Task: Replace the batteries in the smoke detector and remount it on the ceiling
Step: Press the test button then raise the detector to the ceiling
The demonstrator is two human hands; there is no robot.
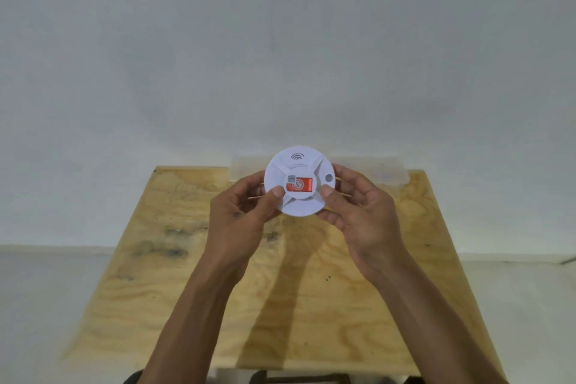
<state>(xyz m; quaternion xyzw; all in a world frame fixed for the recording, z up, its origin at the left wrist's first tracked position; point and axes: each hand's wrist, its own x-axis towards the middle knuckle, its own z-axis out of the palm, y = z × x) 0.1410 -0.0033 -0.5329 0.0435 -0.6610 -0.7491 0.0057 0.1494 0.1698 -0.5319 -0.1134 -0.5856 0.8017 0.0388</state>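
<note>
Above a plywood table (311,305), both hands (240,221) (364,218) hold the smoke detector (299,181).

1. Single view, worn on my head, facing forward and down.
2. Close on my left hand (240,212) and right hand (361,212); forearms enter from the bottom edge.
3. Plywood table (187,290) fills the lower half, pale wall (280,40) above.

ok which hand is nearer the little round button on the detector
Right. The right hand grips the smoke detector on the side where the round button sits, fingers just beside it. The left hand holds the opposite edge, across the red label.
</note>
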